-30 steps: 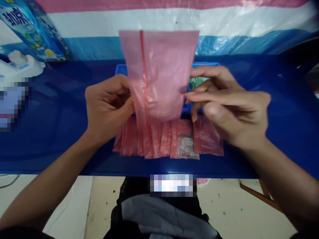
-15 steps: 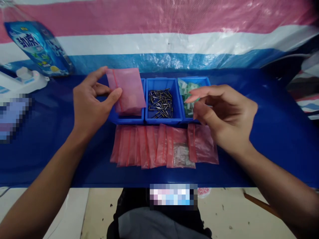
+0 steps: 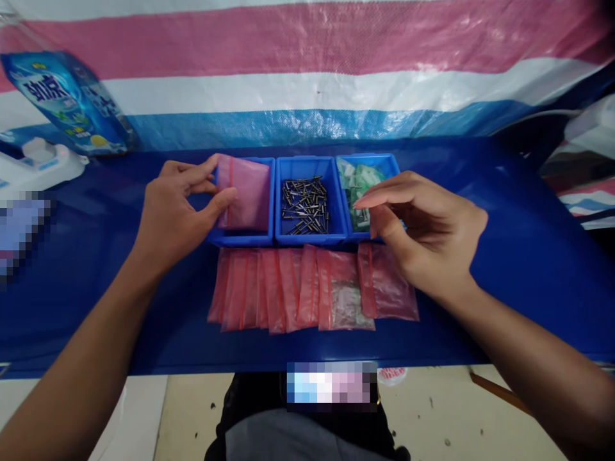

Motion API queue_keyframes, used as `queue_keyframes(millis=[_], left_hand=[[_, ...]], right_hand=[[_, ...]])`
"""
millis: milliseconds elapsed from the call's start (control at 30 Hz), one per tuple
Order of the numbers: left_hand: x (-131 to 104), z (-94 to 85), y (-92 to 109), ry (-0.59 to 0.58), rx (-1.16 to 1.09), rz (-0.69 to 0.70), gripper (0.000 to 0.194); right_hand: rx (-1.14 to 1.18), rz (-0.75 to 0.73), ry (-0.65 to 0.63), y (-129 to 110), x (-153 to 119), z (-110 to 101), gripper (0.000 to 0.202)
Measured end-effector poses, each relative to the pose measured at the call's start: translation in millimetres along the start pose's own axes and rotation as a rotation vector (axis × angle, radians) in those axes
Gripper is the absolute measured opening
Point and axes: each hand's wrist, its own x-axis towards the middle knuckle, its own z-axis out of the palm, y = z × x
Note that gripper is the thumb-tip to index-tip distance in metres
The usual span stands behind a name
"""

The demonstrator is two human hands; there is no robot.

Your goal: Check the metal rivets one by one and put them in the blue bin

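Note:
My left hand (image 3: pixel 192 198) pinches the left edge of a pink zip-lock bag stack (image 3: pixel 247 195), thumb in front and fingers behind. The stack leans within the left blue bin (image 3: pixel 245 241). My right hand (image 3: pixel 423 224) hovers by the right blue bin (image 3: pixel 384 158), fingers half curled and nothing visible in them. Green and clear small packets (image 3: pixel 362 182) fill that bin, partly hidden by the hand. Between them, the middle bin (image 3: pixel 312 239) holds a heap of metal rivets (image 3: pixel 307 205). In front, several pink zip-lock bags (image 3: pixel 278 291) overlap in a row.
A blue detergent pouch (image 3: pixel 72 102) stands at the back left, near a white power strip (image 3: pixel 43 166). A blurred flat object (image 3: pixel 22 234) lies at the left edge. Striped plastic sheeting (image 3: pixel 317 93) hangs behind the blue table (image 3: pixel 519 256).
My left hand has lowered the pink bag stack into the left bin. My right hand has barely shifted, its index fingertip drawing closer to the thumb. The view has tilted slightly.

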Motion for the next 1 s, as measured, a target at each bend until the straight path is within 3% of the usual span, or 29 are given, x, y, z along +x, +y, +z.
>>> queue_keyframes(millis=[100, 267, 433, 633, 800, 1000], left_hand=[[-1, 2.4, 4, 0.017, 0.047, 0.072, 0.065], [-4, -1.4, 21, 0.108, 0.158, 0.235, 0.057], [-8, 2.8, 26, -0.112, 0.123, 0.271, 0.035], [-9, 6.6, 31, -0.268, 0.168, 0.298, 0.050], [-10, 4.8, 39, -0.317, 0.215, 0.298, 0.061], [-14, 5.8, 40, -0.291, 0.241, 0.302, 0.057]], right_hand=[[-0.061, -0.112, -0.040, 0, 1, -1, 0.021], [-0.235, -0.440, -0.201, 1, 2, -5, 0.024], [-0.376, -0.608, -0.272, 6, -4, -5, 0.026], [-0.520, -0.732, -0.333, 2, -5, -14, 0.016], [-0.713, -0.761, -0.478, -10, -8, -19, 0.023], [-0.862, -0.518, -0.667, -14, -18, -13, 0.049]])
